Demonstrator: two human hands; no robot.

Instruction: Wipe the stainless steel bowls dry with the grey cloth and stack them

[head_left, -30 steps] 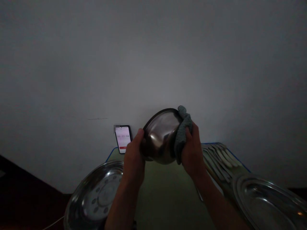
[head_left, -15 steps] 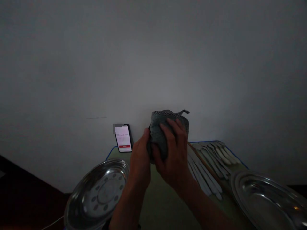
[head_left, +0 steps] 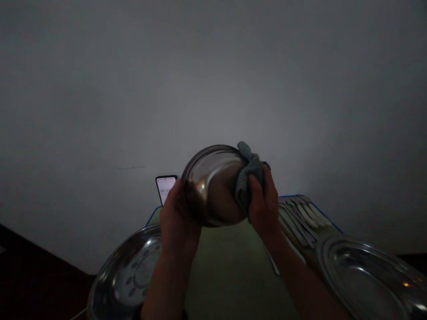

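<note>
A shiny metal bowl [head_left: 213,191] is held up over the table, tilted so that its rounded outside shows. My left hand [head_left: 178,222] grips its left edge, the thumb along the rim. On the opposite side, my right hand [head_left: 265,204] pinches a grey-green cloth [head_left: 248,178] folded over the bowl's right rim. The fingers of my right hand behind the bowl are hidden.
A large metal basin [head_left: 123,271] stands at the left of the green table mat [head_left: 216,275]. Several pieces of cutlery [head_left: 300,218] lie at the right, beside oval metal dishes [head_left: 363,275]. A phone [head_left: 165,186] leans against the wall.
The bowl has turned into clear view, where the cloth and hands covered most of it before. My right hand and the cloth have shifted right to its rim; my left hand has moved left.
</note>
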